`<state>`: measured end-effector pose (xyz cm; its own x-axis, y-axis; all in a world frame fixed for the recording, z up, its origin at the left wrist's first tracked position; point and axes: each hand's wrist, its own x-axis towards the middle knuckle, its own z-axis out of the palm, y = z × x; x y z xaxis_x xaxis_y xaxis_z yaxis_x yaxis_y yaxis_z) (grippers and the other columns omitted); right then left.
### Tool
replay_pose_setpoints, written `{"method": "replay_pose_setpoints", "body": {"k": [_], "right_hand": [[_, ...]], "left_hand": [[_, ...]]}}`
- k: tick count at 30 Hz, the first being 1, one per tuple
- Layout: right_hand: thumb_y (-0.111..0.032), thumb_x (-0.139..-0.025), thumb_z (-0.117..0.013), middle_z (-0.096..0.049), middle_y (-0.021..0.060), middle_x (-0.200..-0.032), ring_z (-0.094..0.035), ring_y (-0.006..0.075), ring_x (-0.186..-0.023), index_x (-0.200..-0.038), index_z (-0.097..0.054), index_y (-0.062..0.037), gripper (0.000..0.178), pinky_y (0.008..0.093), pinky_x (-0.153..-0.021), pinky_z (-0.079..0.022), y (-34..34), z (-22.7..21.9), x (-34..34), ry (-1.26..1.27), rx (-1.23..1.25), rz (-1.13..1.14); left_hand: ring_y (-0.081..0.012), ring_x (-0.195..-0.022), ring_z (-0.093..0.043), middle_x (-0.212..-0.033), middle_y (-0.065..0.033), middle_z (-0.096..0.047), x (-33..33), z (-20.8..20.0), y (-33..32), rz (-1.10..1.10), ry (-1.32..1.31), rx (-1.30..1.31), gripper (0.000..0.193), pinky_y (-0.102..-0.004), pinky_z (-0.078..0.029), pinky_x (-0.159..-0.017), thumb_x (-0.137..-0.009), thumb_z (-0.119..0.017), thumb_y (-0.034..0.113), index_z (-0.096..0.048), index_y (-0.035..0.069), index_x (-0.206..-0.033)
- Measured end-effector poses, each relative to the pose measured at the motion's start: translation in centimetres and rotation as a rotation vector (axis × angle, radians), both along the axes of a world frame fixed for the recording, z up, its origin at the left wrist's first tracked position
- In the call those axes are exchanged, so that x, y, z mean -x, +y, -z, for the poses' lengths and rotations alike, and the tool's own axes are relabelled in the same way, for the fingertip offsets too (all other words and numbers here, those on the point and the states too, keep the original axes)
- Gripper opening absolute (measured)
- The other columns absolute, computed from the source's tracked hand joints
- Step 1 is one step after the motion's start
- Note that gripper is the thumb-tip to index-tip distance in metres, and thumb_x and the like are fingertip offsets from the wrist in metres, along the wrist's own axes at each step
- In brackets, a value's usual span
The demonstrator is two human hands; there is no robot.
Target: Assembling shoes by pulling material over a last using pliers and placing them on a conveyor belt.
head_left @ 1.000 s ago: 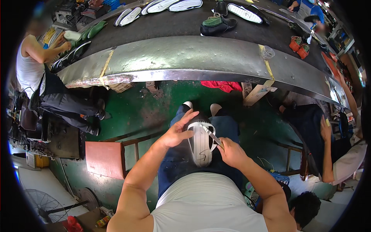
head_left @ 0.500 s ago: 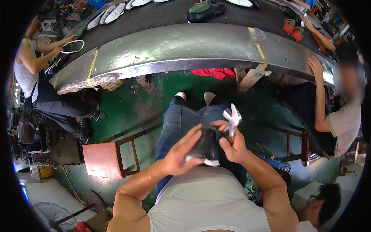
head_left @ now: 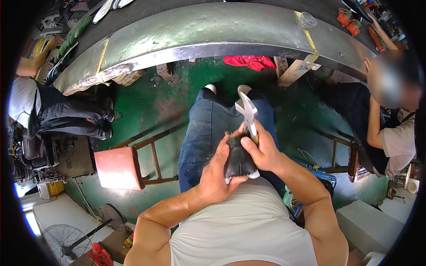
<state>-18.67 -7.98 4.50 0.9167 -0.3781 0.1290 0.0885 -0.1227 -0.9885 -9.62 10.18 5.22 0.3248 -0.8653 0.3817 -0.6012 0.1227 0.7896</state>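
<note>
Above my lap is a black leather shoe piece with a ragged white edge along its near side. My left hand is wrapped round its left side, fingers beneath the near edge and thumb along the side. My right hand is closed on a steel tool with a forked head and a yellowish-brown handle. The forked head points up and away from me. My right thumb lies against the black leather, so both hands meet at the piece. Part of the tool's handle is hidden in my palm.
A metal-edged bench curves across the far side, with a clear plastic cup and red shoes on it. A reddish-brown stool stands left. Co-workers are at left and right; a fan is lower left.
My right hand and the forked tool have moved left against the shoe piece. The piece has tilted, showing more of its near end. The whole view has shifted, and bench shoes have left it.
</note>
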Motion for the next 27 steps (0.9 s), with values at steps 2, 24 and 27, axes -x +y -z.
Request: {"method": "replay_pose_setpoints", "body": {"k": [2, 24, 27], "right_hand": [[-0.022, -0.1, -0.056, -0.067, 0.0154, -0.102, -0.067, 0.0259, -0.093, -0.115, -0.051, 0.0, 0.027, 0.0385, -0.086, -0.051, -0.6, 0.8, -0.7, 0.023, 0.004, -0.011], [-0.017, -0.078, -0.083, -0.064, 0.0119, -0.086, -0.063, 0.016, -0.06, -0.112, -0.051, 0.0055, 0.052, 0.0312, -0.053, -0.052, -1.4, 10.0, 2.6, 0.554, -0.282, 0.318], [-0.01, -0.081, -0.077, -0.064, 0.0108, -0.087, -0.063, 0.0166, -0.062, -0.112, -0.05, 0.0057, 0.044, 0.032, -0.055, -0.053, -2.3, 10.2, 3.7, 0.591, -0.224, 0.255]], "left_hand": [[-0.0586, -0.128, -0.047, -0.146, -0.0446, -0.031, 0.0, 0.5, -0.3, -0.068, -0.024, -0.03, 0.097, -0.0497, -0.05, -0.101, -0.083, -0.081, 0.029, -0.02, -0.01, -0.147], [-0.0389, -0.11, -0.065, -0.115, -0.0286, -0.065, -6.0, 9.4, -6.1, -0.154, 0.405, -0.538, 0.044, -0.0397, -0.048, -0.098, -0.103, -0.047, 0.028, -0.058, -0.004, -0.131], [-0.0249, -0.1, -0.069, -0.105, -0.0198, -0.071, -6.8, 11.7, -5.9, -0.062, 0.606, -0.53, 0.037, -0.0339, -0.051, -0.092, -0.096, -0.049, 0.012, -0.061, -0.004, -0.127]]}}
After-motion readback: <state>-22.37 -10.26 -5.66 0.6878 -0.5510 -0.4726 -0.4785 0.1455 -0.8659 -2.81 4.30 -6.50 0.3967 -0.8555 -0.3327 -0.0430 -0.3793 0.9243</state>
